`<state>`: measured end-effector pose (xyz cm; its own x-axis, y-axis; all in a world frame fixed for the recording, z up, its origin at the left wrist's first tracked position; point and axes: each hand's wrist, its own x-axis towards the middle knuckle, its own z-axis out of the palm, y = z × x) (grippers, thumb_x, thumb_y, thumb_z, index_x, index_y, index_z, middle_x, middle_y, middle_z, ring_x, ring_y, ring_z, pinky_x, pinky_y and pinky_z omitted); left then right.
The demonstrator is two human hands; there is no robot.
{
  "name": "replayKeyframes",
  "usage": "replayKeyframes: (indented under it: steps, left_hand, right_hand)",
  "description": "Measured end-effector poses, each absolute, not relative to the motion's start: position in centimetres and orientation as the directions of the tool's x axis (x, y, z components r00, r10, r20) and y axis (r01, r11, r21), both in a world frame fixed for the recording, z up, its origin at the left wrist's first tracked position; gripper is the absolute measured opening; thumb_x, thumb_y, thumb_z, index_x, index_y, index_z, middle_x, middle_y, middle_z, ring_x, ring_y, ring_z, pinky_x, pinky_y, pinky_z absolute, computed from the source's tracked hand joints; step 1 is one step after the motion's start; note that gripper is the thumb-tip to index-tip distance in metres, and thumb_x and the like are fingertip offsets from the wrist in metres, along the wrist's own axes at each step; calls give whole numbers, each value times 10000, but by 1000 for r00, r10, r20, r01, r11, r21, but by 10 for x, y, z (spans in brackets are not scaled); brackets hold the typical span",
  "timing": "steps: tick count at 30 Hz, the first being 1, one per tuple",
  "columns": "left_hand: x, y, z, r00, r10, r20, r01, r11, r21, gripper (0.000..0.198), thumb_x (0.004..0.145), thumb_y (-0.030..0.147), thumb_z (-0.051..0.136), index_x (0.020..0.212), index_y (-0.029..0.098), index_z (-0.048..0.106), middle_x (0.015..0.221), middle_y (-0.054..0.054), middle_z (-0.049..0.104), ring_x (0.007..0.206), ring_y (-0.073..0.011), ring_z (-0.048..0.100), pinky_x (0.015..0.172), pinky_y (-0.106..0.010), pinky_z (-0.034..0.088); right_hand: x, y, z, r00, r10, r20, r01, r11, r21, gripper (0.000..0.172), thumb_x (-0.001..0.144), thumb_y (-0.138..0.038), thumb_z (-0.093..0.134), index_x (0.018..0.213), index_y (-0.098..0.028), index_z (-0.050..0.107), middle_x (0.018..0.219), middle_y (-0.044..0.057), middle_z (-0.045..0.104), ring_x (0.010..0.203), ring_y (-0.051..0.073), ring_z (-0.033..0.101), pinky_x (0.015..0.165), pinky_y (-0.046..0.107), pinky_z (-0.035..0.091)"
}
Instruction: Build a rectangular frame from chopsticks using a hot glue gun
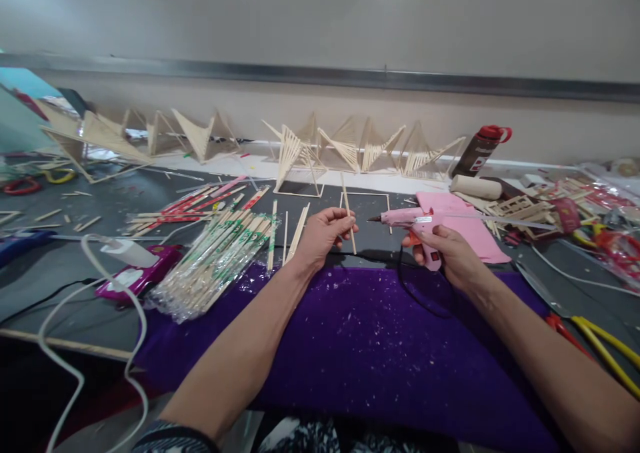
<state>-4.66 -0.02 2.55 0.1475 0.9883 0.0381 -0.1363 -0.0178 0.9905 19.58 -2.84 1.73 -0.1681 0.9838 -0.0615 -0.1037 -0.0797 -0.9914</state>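
Note:
My left hand [329, 234] pinches a thin wooden stick [345, 190], held nearly upright above the purple cloth's far edge. In my right hand [447, 250] is a pink hot glue gun [407, 217], its dark nozzle pointing left toward the stick, a short gap apart. A long clear glue stick [495, 220] runs out of the gun's back. Behind the stick, a square frame of thin sticks [367, 194] lies on the grey table, partly hidden by my left hand. A few loose sticks [299, 232] rest left of that hand.
Packs of wrapped chopsticks [215, 260] lie at left, near a magenta power strip [143, 276] with a white cable. Twisted stick models [345, 148] line the back wall. A pink cloth [475, 230], a dark bottle [479, 152] and yellow-handled scissors [603, 346] are at right.

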Motion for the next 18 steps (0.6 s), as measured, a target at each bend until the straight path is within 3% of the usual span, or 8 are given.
replayKeyframes:
  steps: [5, 18]
  left_hand:
    - [-43, -4, 24, 260, 966, -14, -84, 37, 996, 306, 682, 348, 674, 910, 144, 645, 708, -28, 626, 519, -47, 491, 415, -146, 326]
    - [-41, 1, 14, 276, 959, -66, -6, 70, 998, 258, 688, 349, 663, 804, 124, 613, 695, -33, 622, 508, -55, 500, 400, -150, 338]
  right_hand:
    - [193, -31, 16, -206, 976, -69, -75, -86, -993, 237, 733, -370, 637, 887, -191, 620, 849, 68, 687, 494, 102, 542, 444, 239, 383]
    - [191, -29, 11, -226, 973, -56, -67, -73, -995, 264, 730, -372, 640, 888, -164, 601, 853, 67, 684, 505, 92, 546, 455, 230, 378]
